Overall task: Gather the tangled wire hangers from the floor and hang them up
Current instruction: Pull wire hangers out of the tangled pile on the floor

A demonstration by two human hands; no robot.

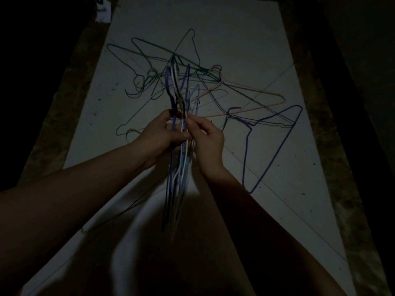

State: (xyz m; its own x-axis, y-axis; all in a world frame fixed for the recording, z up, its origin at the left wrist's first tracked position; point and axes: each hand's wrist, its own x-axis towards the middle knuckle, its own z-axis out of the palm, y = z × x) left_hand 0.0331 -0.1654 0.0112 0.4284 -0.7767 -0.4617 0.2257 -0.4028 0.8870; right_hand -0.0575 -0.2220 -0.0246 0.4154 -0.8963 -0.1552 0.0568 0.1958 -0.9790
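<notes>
In dim light, the left hand (162,135) and right hand (206,138) both curl around a bundle of wire hangers (179,167). They hold it upright at the necks, above a white sheet (235,28) spread on the floor. The bundle's purple, white and blue hooks point away from the person. Beyond the hands, a tangle of green hangers (171,67) lies on the sheet. A pink hanger (252,88) and a purple hanger (247,150) lie to the right.
</notes>
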